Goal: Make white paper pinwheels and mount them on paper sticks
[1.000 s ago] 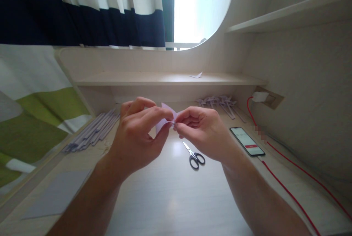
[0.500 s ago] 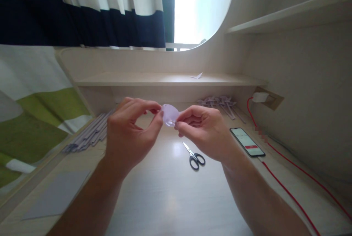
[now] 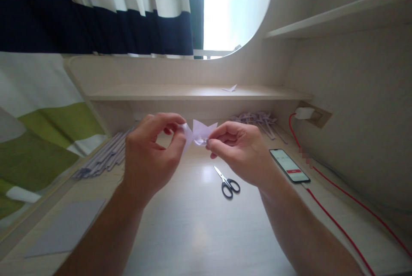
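1. Lilac paper, folded small with pointed flaps standing up, forms the paper piece (image 3: 200, 132) held in the air above the pale wooden counter (image 3: 199, 224), between the two hands and level with the lower shelf edge.
2. Left hand (image 3: 151, 158): thumb and forefinger closed in a pinch on the left flap of the piece; the remaining fingers are curled loosely and hold nothing.
3. Right hand (image 3: 240, 151): thumb and forefinger closed on the right side, close to the centre where the folds meet; the other fingers are tucked under.
4. Technique, as a judgement: the right pinch serves best as the fixed anchor at the centre while the left fingertips shape one flap at a time. Light, even pressure is advisable, since thin paper is likely to tear at the gathered centre.
5. Scissors (image 3: 228, 181) lie shut on the counter just below the right hand, apart from it.
6. Phone (image 3: 289, 165), screen lit, lies to the right with a red cable (image 3: 337, 224) running from it.
7. Rolled paper sticks (image 3: 106, 156) lie in a row at far left; a cluster of similar finished pieces (image 3: 257, 119) sits at the back right; a grey sheet (image 3: 67, 226) lies at near left.
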A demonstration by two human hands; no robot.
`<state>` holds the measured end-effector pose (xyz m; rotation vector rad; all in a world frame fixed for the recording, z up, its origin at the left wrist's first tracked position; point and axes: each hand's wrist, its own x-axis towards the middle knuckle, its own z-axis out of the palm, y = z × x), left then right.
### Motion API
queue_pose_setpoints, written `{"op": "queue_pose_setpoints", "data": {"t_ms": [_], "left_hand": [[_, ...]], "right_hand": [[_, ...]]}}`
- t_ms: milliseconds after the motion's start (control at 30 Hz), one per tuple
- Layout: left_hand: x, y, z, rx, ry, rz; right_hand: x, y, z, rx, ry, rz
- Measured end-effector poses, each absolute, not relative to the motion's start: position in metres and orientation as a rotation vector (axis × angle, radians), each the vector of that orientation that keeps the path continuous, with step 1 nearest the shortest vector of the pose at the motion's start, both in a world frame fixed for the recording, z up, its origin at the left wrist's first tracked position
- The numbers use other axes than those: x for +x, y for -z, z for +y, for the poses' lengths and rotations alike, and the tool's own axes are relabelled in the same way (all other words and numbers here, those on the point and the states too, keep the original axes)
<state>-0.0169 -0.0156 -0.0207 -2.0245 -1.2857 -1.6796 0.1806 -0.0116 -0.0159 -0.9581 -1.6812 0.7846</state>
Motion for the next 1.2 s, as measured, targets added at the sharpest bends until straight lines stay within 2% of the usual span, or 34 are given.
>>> {"op": "queue_pose_setpoints", "data": {"t_ms": [200,467,933,1200], "left_hand": [[-0.015,0.015,-0.018,-2.228,1.568,-0.967],[-0.021,0.015,-0.016,-2.307,1.473,-0.957],[-0.025,0.011,-0.015,-2.542,1.618,-0.99],[-0.033,0.013,-0.011,-2.305,1.309,-0.973]], "right_hand": [[0.181,0.013,-0.013,-0.982,-0.807,-1.664],[0.179,0.016,-0.016,-0.922,-0.766,-1.695],[0.18,0.015,-0.017,-0.911,-0.758,-1.717],[0.18,0.016,-0.016,-0.933,-0.737,-1.73]]}}
